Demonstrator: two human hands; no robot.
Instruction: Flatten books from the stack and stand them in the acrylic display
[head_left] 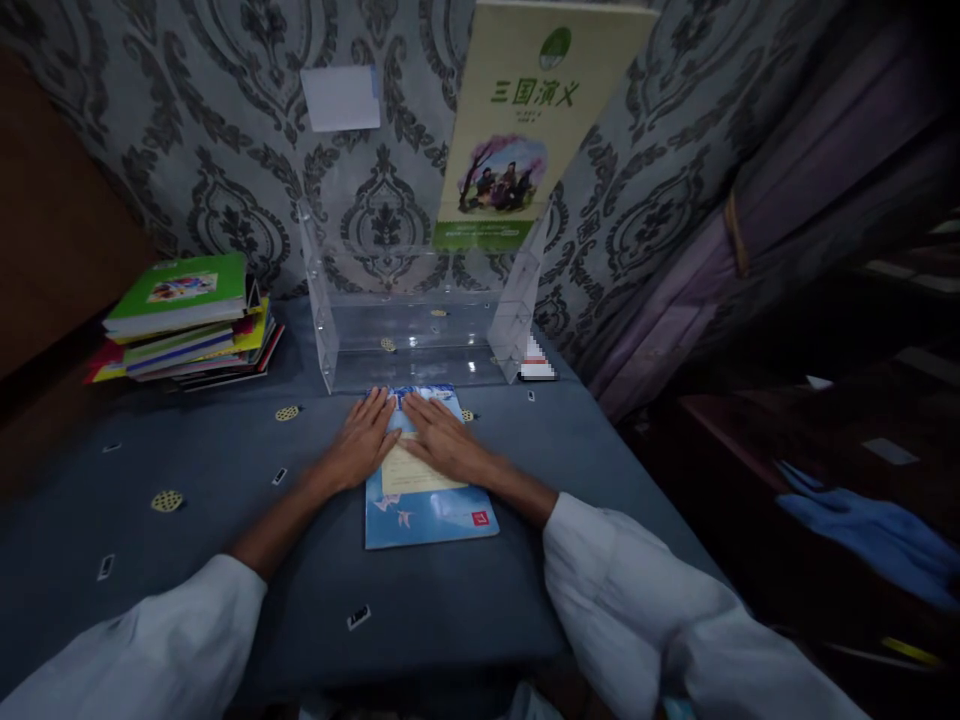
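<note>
A blue book (pixel 431 515) with a pale yellow panel lies flat on the dark table. My left hand (pixel 365 437) rests on its upper left part, fingers stretched out towards the far edge. On the upper right part lies my right hand (pixel 441 437), also flat, its thumb close to the left one. Both hands cover much of the cover's top half. Just beyond the book stands a clear acrylic rack (pixel 405 330) with tiers. In the rack's right side, a tall cream and green book (pixel 499 120) stands upright, cover facing me.
A stack of books (pixel 187 330) sits at the back left. A small white and red object (pixel 537 360), partly blurred, is right of the rack. Patterned wallpaper (pixel 247 190) rises behind the table (pixel 300 620). A blue glove-like item (pixel 862 525) lies lower right, past the table edge.
</note>
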